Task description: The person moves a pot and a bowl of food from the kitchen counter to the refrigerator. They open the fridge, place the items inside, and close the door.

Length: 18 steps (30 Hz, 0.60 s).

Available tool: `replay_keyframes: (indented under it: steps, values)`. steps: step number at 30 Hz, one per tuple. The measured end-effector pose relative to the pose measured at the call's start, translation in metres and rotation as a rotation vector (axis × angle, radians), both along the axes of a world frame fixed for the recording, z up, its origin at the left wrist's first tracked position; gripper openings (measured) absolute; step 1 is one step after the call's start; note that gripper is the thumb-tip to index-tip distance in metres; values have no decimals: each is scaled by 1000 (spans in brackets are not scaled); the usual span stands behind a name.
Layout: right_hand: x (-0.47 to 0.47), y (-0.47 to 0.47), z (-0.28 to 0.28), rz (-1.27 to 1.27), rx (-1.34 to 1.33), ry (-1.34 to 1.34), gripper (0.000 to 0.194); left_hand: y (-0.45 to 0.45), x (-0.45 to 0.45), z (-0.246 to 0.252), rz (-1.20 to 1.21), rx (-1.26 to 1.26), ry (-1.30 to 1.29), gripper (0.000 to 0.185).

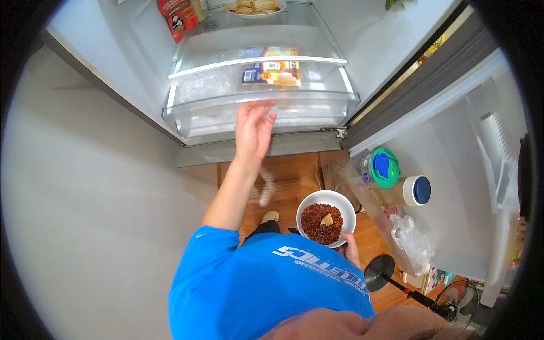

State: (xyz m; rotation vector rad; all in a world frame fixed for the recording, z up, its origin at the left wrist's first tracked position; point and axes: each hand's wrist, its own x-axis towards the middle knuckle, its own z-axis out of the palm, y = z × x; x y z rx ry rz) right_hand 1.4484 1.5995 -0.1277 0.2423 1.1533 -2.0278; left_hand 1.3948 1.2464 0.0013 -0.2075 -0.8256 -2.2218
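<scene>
My left hand (255, 127) reaches to the front of a clear plastic refrigerator drawer (310, 111). Its fingers are apart and blurred just below the drawer's upper edge; whether they touch it I cannot tell. Low at my right side, my right hand (351, 250) grips the rim of a white bowl (349, 208). Reddish-brown grains or crumbs (316, 227) fill the bowl's bottom, with a pale beige piece (327, 219) on top. Behind the drawer front lies a printed food package (272, 72), beside clear plastic wrapping (208, 85).
Above the drawer, a plate of pale slices (255, 7) and a red pouch (178, 19) sit on a shelf. The open refrigerator door (459, 170) holds a green-lidded container (384, 168), a blue-capped bottle (420, 190) and a plastic bag (410, 240). A standing fan (457, 304) is at lower right.
</scene>
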Motion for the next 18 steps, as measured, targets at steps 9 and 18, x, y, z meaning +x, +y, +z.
replay_keyframes:
  steps: [9,18]
  values:
    - [-6,-8,15,84,-80,-5,70,60,60,-3,-63,-81,-116,37]
    - [-22,-22,44,114,4,-86,72,1,90,123,48,-1302,-435,23]
